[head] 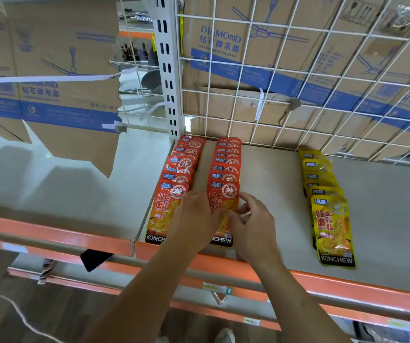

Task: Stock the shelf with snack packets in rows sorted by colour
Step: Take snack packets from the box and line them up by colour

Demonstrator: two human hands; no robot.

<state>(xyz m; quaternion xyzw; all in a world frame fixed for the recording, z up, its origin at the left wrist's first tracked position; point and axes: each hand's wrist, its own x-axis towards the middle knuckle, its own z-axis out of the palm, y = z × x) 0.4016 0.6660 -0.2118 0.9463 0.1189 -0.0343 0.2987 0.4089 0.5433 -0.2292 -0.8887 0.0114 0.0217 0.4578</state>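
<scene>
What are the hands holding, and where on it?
The front red packet of the second row: the right hand pinches its right edge, the left hand lies over its lower left, grip unclear.
</scene>
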